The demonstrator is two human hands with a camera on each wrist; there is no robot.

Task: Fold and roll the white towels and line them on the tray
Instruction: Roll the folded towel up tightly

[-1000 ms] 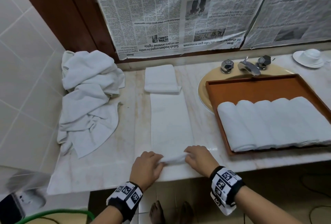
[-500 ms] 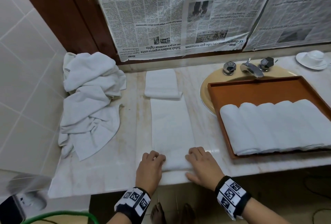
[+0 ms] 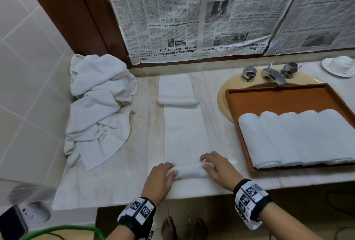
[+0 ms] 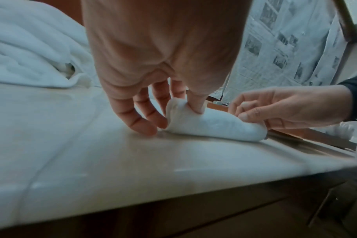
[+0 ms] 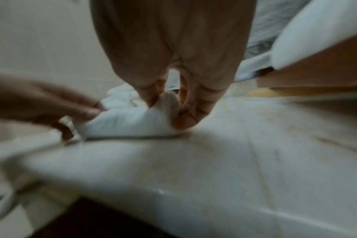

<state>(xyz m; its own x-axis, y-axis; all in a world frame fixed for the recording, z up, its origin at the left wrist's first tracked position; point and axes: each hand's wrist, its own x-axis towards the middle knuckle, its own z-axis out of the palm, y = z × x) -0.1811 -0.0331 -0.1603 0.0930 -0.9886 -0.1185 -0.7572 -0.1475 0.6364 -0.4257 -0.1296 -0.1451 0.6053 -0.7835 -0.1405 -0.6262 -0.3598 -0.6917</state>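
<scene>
Since half a sec ago, when both hands lay flat on the near end of the strip, we've turned that end over into a short roll (image 3: 189, 170) at 6 o'clock on the desk (image 3: 221, 120). Left hand (image 3: 160, 179) curls round the roll's left end, thumb on top, fingers behind; right hand (image 3: 218, 168) pinches the right end the same way. The rest of the towel strip (image 3: 185, 130) runs flat toward 12, up to a folded towel (image 3: 175, 90). Terry looks soft, light, floppy, w/ no stiffness, so we judge the roll will slacken or cone unless both ends get even pressure; best hold is at the two ends, thumbs over the top. Tray (image 3: 278, 97) sits at 3 o'clock w/ five rolled towels (image 3: 295, 138) in a row; the loose pile (image 3: 98, 109) at 9 o'clock waits.
</scene>
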